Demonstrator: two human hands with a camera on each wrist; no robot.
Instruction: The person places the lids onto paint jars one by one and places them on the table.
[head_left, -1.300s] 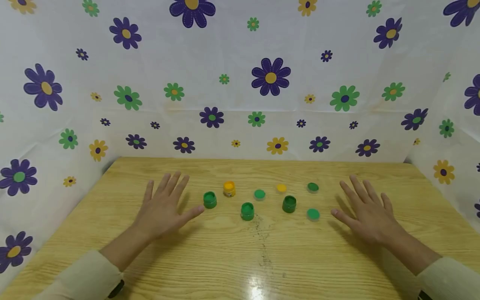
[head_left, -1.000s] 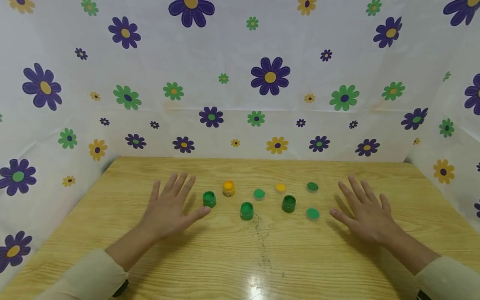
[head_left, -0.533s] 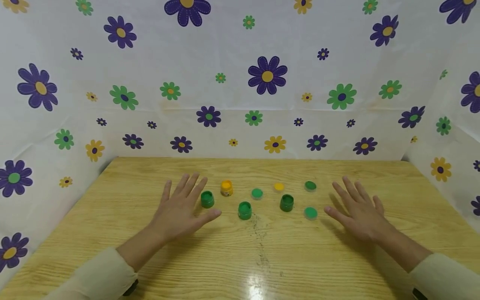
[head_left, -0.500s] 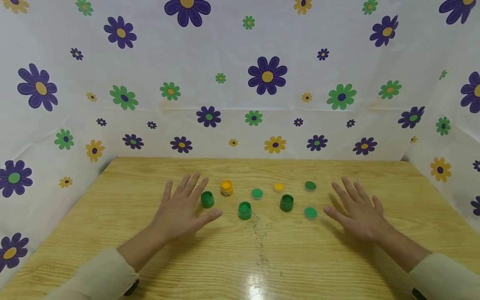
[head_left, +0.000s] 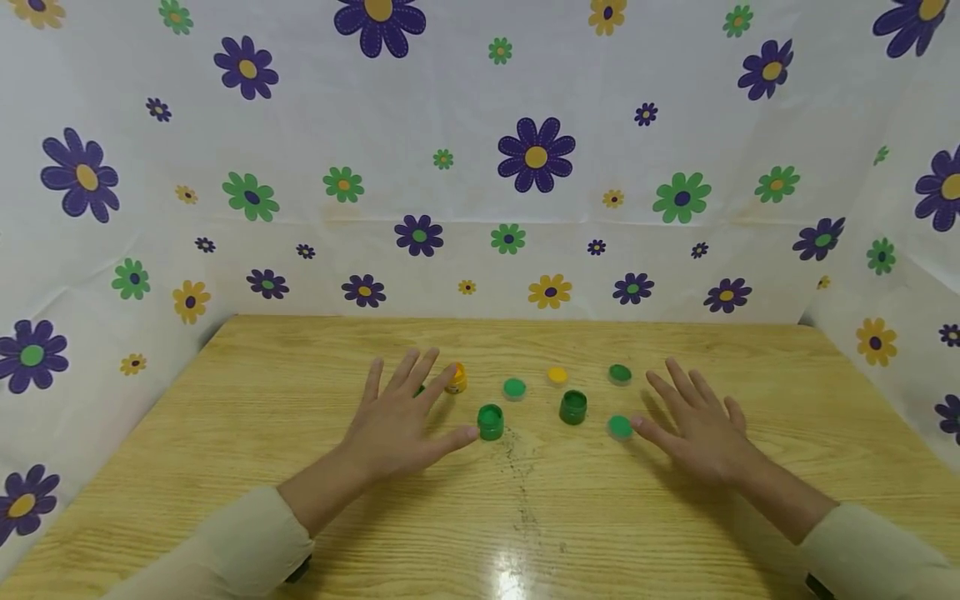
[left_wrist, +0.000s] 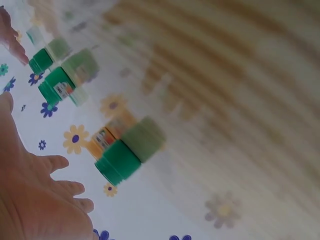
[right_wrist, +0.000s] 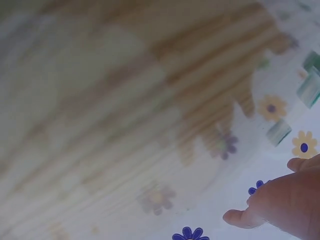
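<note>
My left hand [head_left: 393, 429] hovers with spread fingers over the left side of a group of small paint jars, holding nothing. It partly hides a yellow-orange jar [head_left: 457, 380] and nearly covers a green jar [head_left: 420, 390], which shows whole in the left wrist view [left_wrist: 117, 162]. By its thumb tip stands an open green jar [head_left: 491, 423]. My right hand [head_left: 697, 429], also spread and holding nothing, has its thumb tip at the edge of a green lid [head_left: 620, 427]; contact cannot be told. A dark green jar [head_left: 573, 407] stands uncapped between the hands.
More lids lie flat behind the jars: a green lid [head_left: 514, 388], a yellow lid [head_left: 557, 376] and a dark green lid [head_left: 620, 373]. Dark specks mark the glossy wooden table [head_left: 600, 517]. A flower-patterned white cloth [head_left: 360, 108] encloses the back and sides.
My left hand has moved right, across the left green jar and up to the yellow-orange one. My right hand has shifted left toward the near green lid. The jars and lids stay put.
</note>
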